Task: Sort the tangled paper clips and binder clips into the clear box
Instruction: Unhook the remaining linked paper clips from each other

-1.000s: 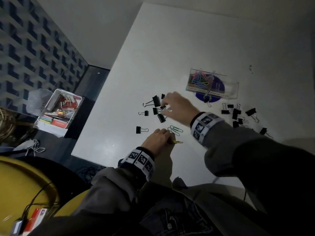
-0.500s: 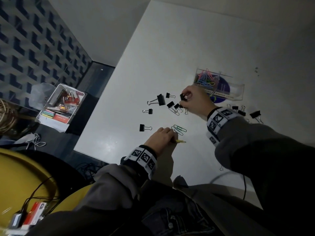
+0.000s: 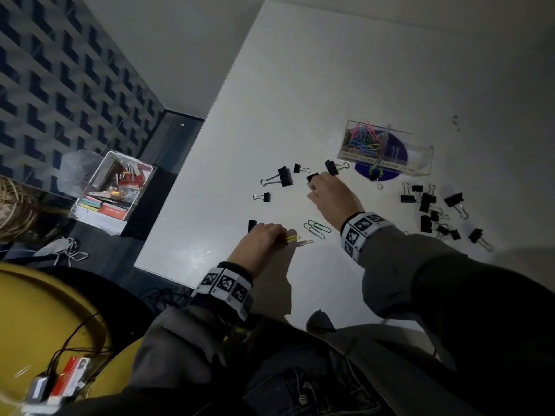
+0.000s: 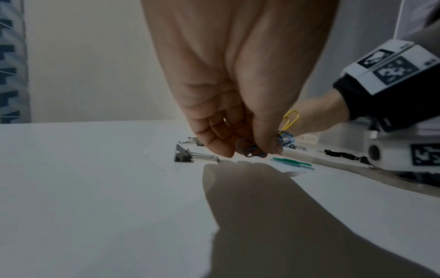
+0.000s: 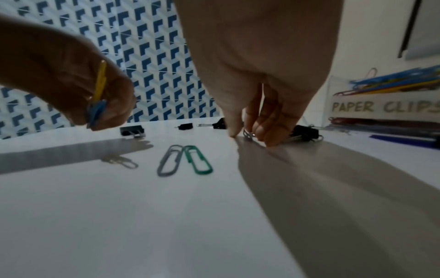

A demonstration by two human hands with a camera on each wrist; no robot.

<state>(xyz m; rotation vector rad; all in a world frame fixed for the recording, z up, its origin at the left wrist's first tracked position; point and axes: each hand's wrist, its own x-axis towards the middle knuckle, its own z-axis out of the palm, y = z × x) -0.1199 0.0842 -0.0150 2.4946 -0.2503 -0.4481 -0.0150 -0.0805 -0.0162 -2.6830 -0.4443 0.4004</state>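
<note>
Left hand (image 3: 260, 239) curled, pinching a small bunch of paper clips: yellow paper clip (image 4: 290, 119) sticks up out of the grip, blue paper clips (image 5: 96, 112) sit under thumb and fingers. Hand hangs just above the table (image 3: 300, 85), knuckles down.

Right hand (image 3: 332, 192) down on the table, fingertips (image 5: 269, 135) closed round the wire handles of a binder clip (image 5: 307, 132); black body pokes out beyond the fingers. Thumb tip touches the table beside it.

Clear box (image 3: 387, 150) is the landmark: far side of the table, beyond the right hand. Its left compartment, labelled PAPER CLIPS, holds a heap of coloured clips (image 3: 362, 138). Right compartment contents: cannot tell. Box sits on a purple disc (image 3: 396, 151).

Relative to the box:
- near-left: loose binder clips (image 3: 282, 177) scattered, apart from each other, one just beside the box's near-left corner
- near-right: cluster of binder clips (image 3: 429, 205), several touching
- nearer still, between the two hands: green paper clip (image 5: 197, 159) and grey paper clip (image 5: 169, 159) flat, side by side, touching
- small metal paper clip (image 3: 304, 242) on the table just beside the left hand
- one black binder clip (image 4: 183, 157) just past the left fingertips

Right forearm lies between the green/grey pair and the near-right cluster.

Off the table, far left of the box: open bin (image 3: 114, 187) of stationery on the floor.
</note>
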